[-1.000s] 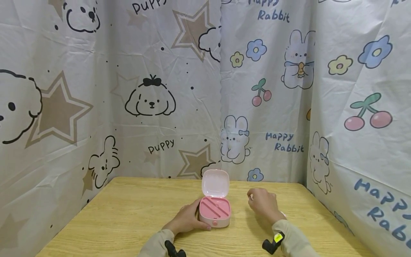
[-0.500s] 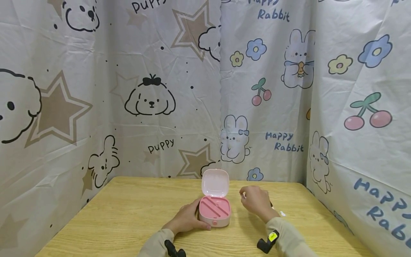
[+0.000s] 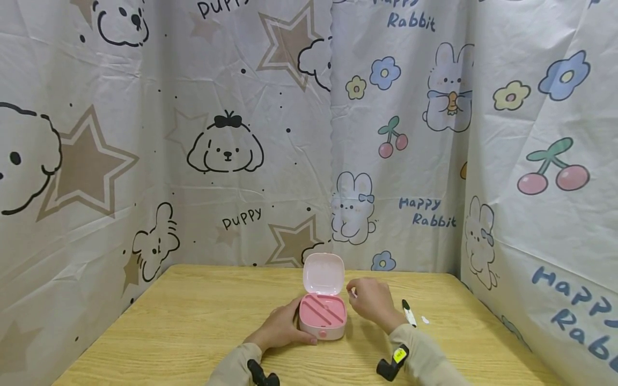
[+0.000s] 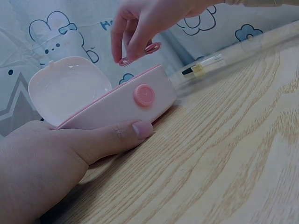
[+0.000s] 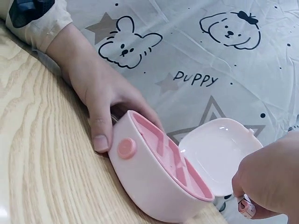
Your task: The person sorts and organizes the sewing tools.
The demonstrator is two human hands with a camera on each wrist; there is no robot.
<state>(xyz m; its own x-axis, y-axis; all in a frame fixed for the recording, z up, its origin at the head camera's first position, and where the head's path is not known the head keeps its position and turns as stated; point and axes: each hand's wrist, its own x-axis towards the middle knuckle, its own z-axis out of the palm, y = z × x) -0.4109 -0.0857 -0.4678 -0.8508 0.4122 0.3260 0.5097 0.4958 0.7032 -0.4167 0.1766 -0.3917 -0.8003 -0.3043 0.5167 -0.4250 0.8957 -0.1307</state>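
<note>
A small pink sewing box (image 3: 333,333) stands on the table with its pale lid (image 3: 323,273) raised behind it. Inside is a darker pink tray (image 3: 321,311) with slanted ribs dividing it. My left hand (image 3: 277,328) grips the box from its left side, the thumb along the lower front near the round pink button (image 4: 144,95). Just right of the lid, my right hand (image 3: 374,303) hovers over the table, pinching a small folded pink tape measure (image 4: 153,48). Dark printed marks show on the tape in the right wrist view; the fingers cover part of it.
To the right of the right hand lie a slim stick-like tool with a black end (image 3: 406,305) and a small flat white piece (image 3: 425,319). Printed curtains (image 3: 289,161) hang along the back and both sides of the wooden table (image 3: 193,300).
My right hand has moved left toward the box with the tape measure, uncovering the black-ended tool and the white piece. The left hand and the box have stayed put.
</note>
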